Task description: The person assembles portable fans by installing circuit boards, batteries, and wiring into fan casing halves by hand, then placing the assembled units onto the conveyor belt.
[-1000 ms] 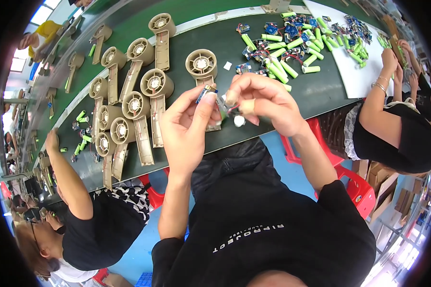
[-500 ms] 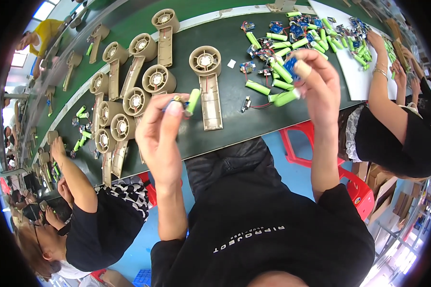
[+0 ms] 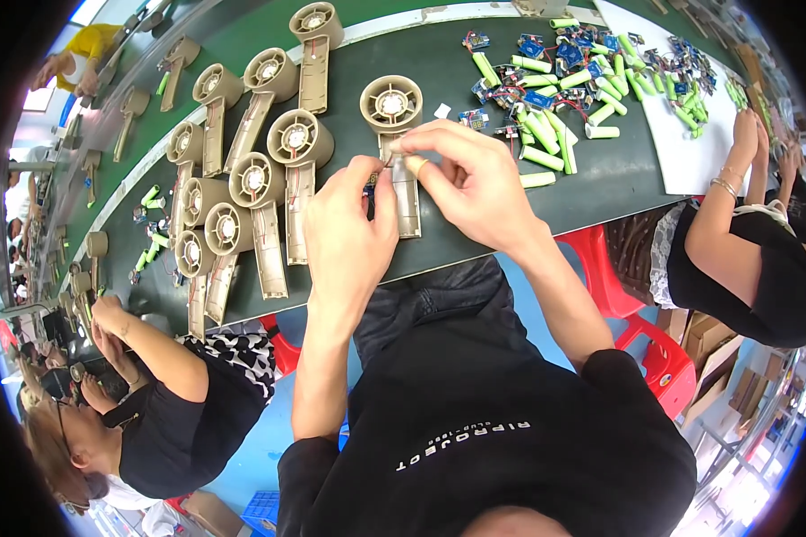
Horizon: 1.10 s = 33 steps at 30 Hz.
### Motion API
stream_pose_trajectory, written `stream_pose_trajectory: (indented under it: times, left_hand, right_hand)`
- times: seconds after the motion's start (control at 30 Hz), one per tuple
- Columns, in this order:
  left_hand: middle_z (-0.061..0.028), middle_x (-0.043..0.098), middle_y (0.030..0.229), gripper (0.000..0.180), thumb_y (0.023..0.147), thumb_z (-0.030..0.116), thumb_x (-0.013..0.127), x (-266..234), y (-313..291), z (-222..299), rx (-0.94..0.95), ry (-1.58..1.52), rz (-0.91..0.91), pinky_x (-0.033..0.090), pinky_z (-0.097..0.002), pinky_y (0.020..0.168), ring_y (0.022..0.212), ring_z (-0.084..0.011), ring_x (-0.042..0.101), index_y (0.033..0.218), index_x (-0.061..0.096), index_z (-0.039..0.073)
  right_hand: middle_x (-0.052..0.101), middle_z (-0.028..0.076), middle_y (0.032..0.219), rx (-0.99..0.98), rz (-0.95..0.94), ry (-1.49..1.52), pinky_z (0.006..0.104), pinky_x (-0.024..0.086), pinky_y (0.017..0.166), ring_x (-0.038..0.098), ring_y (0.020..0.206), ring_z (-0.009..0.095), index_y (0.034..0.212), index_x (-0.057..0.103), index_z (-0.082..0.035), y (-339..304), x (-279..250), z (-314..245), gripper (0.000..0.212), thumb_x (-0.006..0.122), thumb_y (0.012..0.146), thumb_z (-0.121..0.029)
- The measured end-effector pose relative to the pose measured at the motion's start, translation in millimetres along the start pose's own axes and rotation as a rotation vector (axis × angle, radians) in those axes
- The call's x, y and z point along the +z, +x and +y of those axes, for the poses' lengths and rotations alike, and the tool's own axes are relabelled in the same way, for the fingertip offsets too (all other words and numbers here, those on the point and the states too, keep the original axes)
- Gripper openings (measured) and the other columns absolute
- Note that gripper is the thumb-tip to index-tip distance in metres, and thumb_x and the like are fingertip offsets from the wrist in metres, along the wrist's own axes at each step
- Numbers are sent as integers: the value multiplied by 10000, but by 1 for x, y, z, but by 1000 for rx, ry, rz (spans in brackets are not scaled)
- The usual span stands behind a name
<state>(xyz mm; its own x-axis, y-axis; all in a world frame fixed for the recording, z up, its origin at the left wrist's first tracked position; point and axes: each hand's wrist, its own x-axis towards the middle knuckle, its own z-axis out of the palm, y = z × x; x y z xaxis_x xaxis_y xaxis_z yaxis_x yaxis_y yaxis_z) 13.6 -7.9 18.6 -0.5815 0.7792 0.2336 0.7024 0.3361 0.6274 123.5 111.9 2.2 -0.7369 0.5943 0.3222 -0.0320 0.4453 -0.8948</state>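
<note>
A beige fan housing (image 3: 391, 104) with a spoked round grille and a long open handle lies in front of me, grille up. Over its handle (image 3: 409, 210), my two hands meet, fingertips close together just below the round part. My left hand (image 3: 345, 237) is closed, pinching a small circuit board (image 3: 371, 185) of which only an edge shows. My right hand (image 3: 470, 183), with a tan covering on one finger, is closed in a pinch at the top of the handle. What its fingertips hold is too small and hidden to make out.
Several more fan housings (image 3: 300, 139) stand close on the left. To the right lies a pile of green battery cells (image 3: 542, 130) with blue circuit boards (image 3: 571, 55) and wires, reaching a white board (image 3: 667, 161). Co-workers sit on both sides; a red stool (image 3: 658, 358) stands at right.
Both hands have come together over the fan housing's handle; the right moved left from the pile, the left moved right. Green cells that were at the right fingers now lie in the pile.
</note>
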Motion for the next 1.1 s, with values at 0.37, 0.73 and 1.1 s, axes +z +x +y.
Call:
stream_pose_trajectory:
  times: [0.37,0.73,1.1]
  left_hand:
    - [85,473,572,236,980,206,568,-6,10,-12,-545,-841,-195,231,-228,425,467,-3,340,859,664,28]
    - [-146,694,955,316,959,15,555,7,-14,-11,-158,-591,-37,534,-288,735,830,-161,686,1273,558,-16]
    - [-117,694,947,311,897,-17,654,17,-19,-19,-65,-563,96,526,-272,720,798,-141,656,1208,648,-20]
  right_hand:
    - [658,32,945,-283,-1,-326,291,540,571,676,731,180,982,704,-83,3,12,16,169,713,814,-67]
    - [620,52,852,-350,146,-342,298,511,535,641,630,177,922,689,-50,3,14,14,125,713,801,-66]
    - [627,61,836,-335,136,-299,291,506,527,640,627,180,904,683,-37,3,18,20,110,727,812,-77]
